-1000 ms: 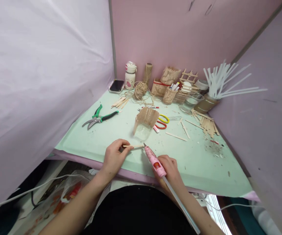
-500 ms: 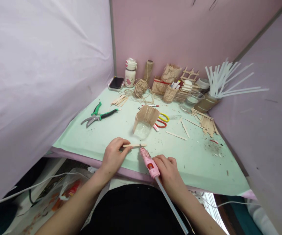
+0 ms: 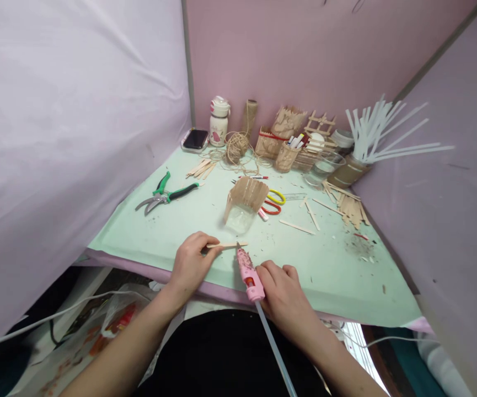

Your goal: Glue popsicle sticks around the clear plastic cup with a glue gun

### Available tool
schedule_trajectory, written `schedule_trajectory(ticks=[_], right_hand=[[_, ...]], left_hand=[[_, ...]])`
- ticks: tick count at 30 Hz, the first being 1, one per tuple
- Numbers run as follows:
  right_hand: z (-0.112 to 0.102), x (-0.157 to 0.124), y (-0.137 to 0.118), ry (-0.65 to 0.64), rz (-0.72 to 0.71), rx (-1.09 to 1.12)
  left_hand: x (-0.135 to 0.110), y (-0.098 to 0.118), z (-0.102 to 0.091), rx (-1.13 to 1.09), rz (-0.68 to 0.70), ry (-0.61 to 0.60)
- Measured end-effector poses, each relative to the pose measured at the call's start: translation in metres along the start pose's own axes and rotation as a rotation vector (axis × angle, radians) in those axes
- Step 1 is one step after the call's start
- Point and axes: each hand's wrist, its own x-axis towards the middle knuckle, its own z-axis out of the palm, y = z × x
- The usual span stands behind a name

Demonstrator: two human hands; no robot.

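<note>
Pinched in the fingers of my left hand [image 3: 193, 262] is a wooden craft stick [image 3: 230, 244], pointing right over the near part of the table. My right hand [image 3: 283, 289] is wrapped round a pink hot glue gun [image 3: 248, 275], whose nozzle meets the stick near its right end. A long clear glue stick [image 3: 274, 347] juts from the back of the gun toward my body. Just beyond the hands stands a clear plastic cup [image 3: 240, 219] partly covered by a curved wall of craft sticks [image 3: 248, 192].
Green-handled pruning shears [image 3: 166, 194] lie at left. Scissors [image 3: 272, 207], loose sticks [image 3: 297, 227] and a stick pile [image 3: 352, 210] lie at right. Along the back are a phone [image 3: 196, 140], bottle [image 3: 219, 122], twine [image 3: 237, 148], stick-covered holders [image 3: 287, 157] and white glue sticks [image 3: 370, 132].
The back of the glue gun and its glue stick have swung slightly left, while the nozzle stays at the craft stick. My left hand has barely moved.
</note>
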Motion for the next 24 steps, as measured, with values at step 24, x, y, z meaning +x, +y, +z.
schedule_trajectory(ticks=[24], right_hand=[[0.004,-0.005,0.010,-0.001,0.036,0.009]], left_hand=[[-0.001,-0.001,0.001,0.024,0.011,0.011]])
